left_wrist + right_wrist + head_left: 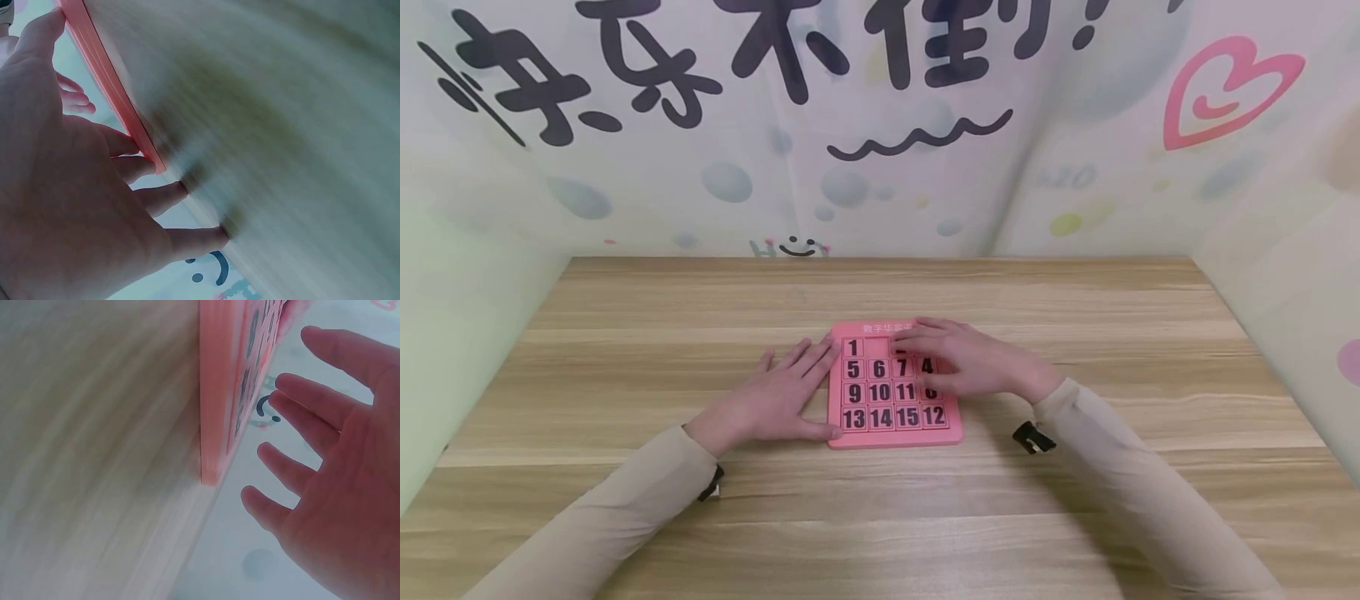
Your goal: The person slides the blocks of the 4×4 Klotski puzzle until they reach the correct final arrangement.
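Observation:
A pink number sliding puzzle (895,439) lies flat on the table, its square tiles carrying black numbers. In the top row, tile 1 (853,347) sits at the left with a bare pink slot (876,347) beside it. My left hand (778,398) rests along the puzzle's left side, thumb at the lower corner and fingers spread; in the left wrist view some fingertips (180,187) touch the tabletop. Over the puzzle's upper right hovers my right hand (966,358), fingers extended, hiding part of the right-hand tiles. The right wrist view shows those fingers (312,412) apart from the frame.
The puzzle stands on a wood-grain table (880,525). Behind it rises a white printed backdrop (925,192) with dark lettering and a pink heart (1228,92). Pale panels flank the table on both sides. Small black straps (1033,437) show at the sleeves.

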{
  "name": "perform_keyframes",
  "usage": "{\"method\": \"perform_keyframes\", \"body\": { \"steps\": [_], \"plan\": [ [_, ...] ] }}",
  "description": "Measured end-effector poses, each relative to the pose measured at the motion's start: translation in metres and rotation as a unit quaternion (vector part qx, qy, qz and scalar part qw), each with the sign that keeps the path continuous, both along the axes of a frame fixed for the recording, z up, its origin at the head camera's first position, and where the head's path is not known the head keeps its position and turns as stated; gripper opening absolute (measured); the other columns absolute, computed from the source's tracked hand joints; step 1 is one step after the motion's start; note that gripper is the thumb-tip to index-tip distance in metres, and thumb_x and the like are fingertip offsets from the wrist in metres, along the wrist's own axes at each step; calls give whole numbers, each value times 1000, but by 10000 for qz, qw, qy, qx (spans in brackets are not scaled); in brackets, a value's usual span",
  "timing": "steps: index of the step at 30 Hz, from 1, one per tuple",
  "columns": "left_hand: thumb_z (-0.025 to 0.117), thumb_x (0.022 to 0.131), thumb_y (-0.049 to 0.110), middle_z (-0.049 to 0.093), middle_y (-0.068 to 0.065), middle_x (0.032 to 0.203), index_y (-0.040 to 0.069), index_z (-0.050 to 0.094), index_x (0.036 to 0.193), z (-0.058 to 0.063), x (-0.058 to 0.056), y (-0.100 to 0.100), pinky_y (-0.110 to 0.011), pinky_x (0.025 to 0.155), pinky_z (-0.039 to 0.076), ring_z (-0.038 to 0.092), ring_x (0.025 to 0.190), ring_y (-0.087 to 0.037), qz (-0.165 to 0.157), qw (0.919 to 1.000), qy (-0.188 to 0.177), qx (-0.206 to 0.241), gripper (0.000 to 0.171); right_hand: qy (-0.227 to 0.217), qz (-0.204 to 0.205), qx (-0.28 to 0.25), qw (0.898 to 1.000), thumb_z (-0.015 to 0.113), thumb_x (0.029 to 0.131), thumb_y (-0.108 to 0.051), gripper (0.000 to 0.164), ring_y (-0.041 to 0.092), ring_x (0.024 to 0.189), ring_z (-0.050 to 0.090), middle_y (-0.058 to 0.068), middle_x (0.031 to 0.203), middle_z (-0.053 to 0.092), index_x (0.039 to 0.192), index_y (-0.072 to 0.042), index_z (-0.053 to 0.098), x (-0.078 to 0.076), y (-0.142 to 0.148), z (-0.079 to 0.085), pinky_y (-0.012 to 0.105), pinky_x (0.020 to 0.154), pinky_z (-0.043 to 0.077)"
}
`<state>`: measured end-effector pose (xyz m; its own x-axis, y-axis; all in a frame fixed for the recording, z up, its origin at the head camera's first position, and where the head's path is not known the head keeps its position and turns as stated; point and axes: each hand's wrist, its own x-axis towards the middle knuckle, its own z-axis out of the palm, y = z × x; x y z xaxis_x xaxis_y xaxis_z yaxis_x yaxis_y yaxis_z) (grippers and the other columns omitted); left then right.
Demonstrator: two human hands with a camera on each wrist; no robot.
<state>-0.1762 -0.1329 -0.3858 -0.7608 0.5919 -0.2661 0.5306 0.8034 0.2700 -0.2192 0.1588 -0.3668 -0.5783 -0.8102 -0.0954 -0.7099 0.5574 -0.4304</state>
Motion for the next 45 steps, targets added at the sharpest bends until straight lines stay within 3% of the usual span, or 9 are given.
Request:
{"method": "perform_keyframes", "body": {
  "steps": [18, 45],
  "plan": [
    [55, 82, 70, 1, -11, 160, 5, 10, 155, 0, 0, -1, -69, 107, 7, 5, 144, -40, -36, 10000, 30, 1, 108, 33, -113, 93, 9999, 58, 95, -22, 53, 41, 140, 23, 13, 148, 42, 142, -1, 46, 4, 13, -7, 58, 113, 16],
    [55, 83, 70, 1, -11, 161, 5, 10, 155, 0, 1, -1, -68, 107, 7, 5, 144, -39, -43, 10000, 21, -36, 106, 190, -21, 0, 9998, 58, 95, -25, 55, 40, 140, 24, 13, 147, 42, 143, 0, 44, 4, 7, -13, 55, 113, 17]
  ]
}}
